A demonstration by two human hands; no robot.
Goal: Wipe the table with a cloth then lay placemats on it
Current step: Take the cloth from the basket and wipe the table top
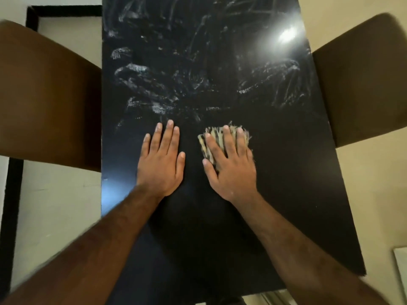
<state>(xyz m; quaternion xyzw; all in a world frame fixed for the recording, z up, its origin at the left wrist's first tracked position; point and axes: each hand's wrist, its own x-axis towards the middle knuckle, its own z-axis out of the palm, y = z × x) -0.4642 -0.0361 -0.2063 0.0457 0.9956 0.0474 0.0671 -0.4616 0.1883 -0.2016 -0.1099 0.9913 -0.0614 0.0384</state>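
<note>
The cloth point(217, 137), a small tan rag with dark stripes and frayed edges, lay bunched on the near middle of the glossy black table point(293, 172). The right grip point(231, 168) pressed it flat with straight, spread fingers. The left grip point(161, 164) rested palm down just beside it, fingers straight, holding nothing. Whitish smears point(154, 84) streaked the table's far half.

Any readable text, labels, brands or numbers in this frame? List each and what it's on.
None: no readable text anywhere in the frame.
Table: only whitish wipe streaks, no writing.
Cloth under the right hand: striped pattern, no label visible.
Brown chairs: no marks.
</note>
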